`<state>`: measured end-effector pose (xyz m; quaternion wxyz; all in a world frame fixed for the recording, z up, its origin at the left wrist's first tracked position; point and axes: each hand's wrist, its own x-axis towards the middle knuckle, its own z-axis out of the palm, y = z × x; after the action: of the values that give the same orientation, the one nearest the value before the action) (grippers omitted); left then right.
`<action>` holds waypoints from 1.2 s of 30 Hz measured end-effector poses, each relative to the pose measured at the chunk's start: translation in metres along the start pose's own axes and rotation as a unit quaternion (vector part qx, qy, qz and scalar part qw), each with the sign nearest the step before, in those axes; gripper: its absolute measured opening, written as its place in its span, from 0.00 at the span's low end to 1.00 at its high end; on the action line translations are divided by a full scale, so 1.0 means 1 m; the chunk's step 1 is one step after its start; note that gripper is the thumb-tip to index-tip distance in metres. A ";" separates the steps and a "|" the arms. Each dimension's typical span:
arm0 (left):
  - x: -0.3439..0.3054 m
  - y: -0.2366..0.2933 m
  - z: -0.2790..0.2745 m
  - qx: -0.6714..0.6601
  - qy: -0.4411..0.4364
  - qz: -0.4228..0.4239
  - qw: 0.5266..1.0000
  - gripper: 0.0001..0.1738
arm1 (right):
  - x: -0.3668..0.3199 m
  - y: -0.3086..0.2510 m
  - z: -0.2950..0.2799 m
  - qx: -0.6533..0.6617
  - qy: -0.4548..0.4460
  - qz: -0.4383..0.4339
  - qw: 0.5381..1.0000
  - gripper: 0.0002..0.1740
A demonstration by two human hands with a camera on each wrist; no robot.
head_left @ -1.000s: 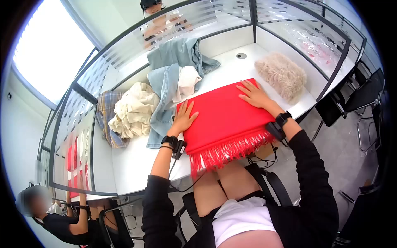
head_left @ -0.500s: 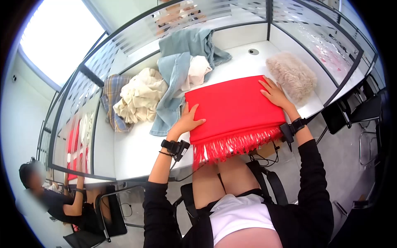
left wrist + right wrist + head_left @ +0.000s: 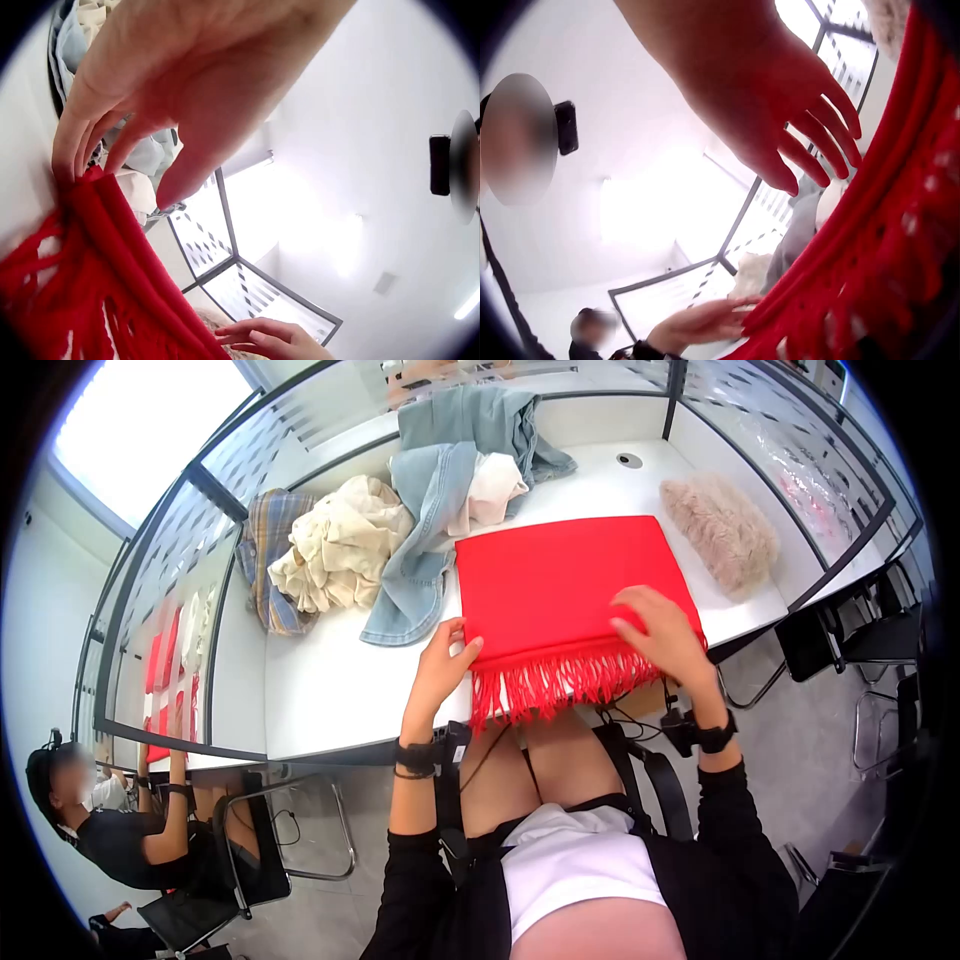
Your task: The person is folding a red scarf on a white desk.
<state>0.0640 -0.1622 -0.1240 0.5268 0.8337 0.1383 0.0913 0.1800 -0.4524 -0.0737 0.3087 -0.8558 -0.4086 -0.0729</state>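
Observation:
A folded red scarf (image 3: 560, 575) lies flat on the desk in front of me, its fringe (image 3: 545, 688) hanging toward my lap at the near edge. My left hand (image 3: 438, 672) is at the scarf's near left corner. In the left wrist view, its fingertips (image 3: 66, 176) reach down to the folded edge while the thumb (image 3: 176, 184) stands apart. Over the near right part of the scarf is my right hand (image 3: 665, 635), fingers loosely bent and spread. The right wrist view has those fingers (image 3: 829, 135) just above the red cloth, pinching nothing.
Light blue jeans (image 3: 425, 510), a white cloth (image 3: 495, 488), a crumpled cream garment (image 3: 345, 545) and a plaid cloth (image 3: 275, 525) are heaped at the left. A furry beige item (image 3: 722, 538) lies at the right. Framed partitions (image 3: 600, 422) enclose the white desk (image 3: 325, 695).
My right hand has come back from the scarf's far right corner toward the fringe. The left hand has slid nearer along the left edge. The scarf stays folded flat.

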 end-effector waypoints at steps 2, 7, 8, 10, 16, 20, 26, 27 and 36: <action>0.000 -0.001 -0.001 -0.027 0.005 -0.018 0.999 0.28 | 0.006 -0.022 0.026 0.020 -0.031 -0.029 0.999 0.14; 0.001 0.007 -0.005 -0.111 -0.011 -0.081 0.991 0.26 | 0.022 -0.078 0.082 0.012 -0.018 -0.078 0.997 0.17; 0.003 0.001 -0.004 -0.106 0.006 -0.076 0.991 0.26 | 0.025 -0.085 0.092 0.011 -0.012 -0.084 0.996 0.17; 0.004 -0.005 -0.004 -0.118 -0.011 -0.074 0.990 0.25 | 0.027 -0.099 0.105 -0.005 -0.017 -0.081 0.997 0.19; 0.011 -0.020 -0.013 -0.125 -0.078 -0.044 0.988 0.23 | 0.022 -0.128 0.149 -0.083 0.014 0.012 0.996 0.22; 0.015 -0.001 -0.028 -0.093 -0.129 -0.060 0.985 0.22 | 0.026 -0.133 0.174 -0.192 0.045 0.021 0.980 0.17; 0.057 -0.015 -0.038 -0.309 -0.217 -0.138 0.916 0.19 | 0.027 -0.140 0.195 -0.259 0.037 0.011 0.965 0.13; 0.065 -0.011 -0.037 -0.332 -0.213 -0.148 0.907 0.19 | 0.028 -0.141 0.196 -0.268 0.034 0.013 0.963 0.13; 0.106 0.006 -0.021 -0.213 -0.176 -0.119 0.954 0.15 | 0.038 -0.141 0.195 -0.307 0.056 0.068 0.948 0.09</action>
<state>0.1585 -0.1120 -0.1084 0.7150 0.6826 0.1189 -0.0929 0.0754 -0.2460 -0.1487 0.0575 -0.9295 -0.2894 -0.2212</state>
